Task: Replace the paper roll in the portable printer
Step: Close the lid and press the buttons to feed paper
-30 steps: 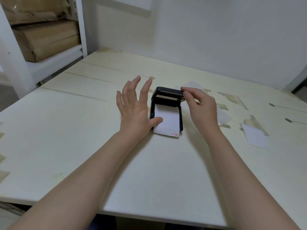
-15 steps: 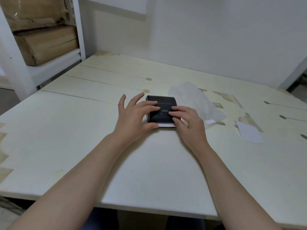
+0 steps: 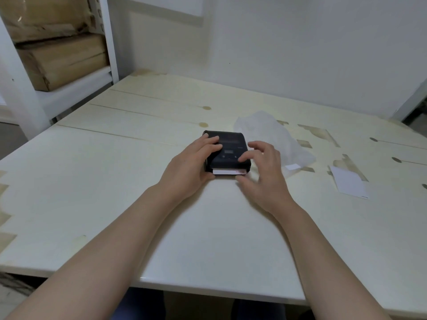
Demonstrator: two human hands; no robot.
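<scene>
The black portable printer [image 3: 230, 147] lies flat in the middle of the pale wooden table [image 3: 97, 185] with its lid down. A short white strip of paper [image 3: 227, 172] with a red mark sticks out of its near edge. My left hand [image 3: 193, 167] grips the printer's left side, fingers over the top and thumb at the near corner. My right hand [image 3: 263, 172] hovers at the right side with fingers spread; its fingertips touch the printer's top right edge.
A crumpled clear plastic wrapper [image 3: 275, 137] lies just behind and right of the printer. A loose white paper slip [image 3: 349, 183] rests farther right. White shelving [image 3: 69, 93] with cardboard boxes [image 3: 60, 58] stands at the far left. The table's near edge is close to me.
The printer's lid, upright a second ago, has been pressed down. Only a short paper strip shows now. My right hand's fingers have lifted from the lid and spread.
</scene>
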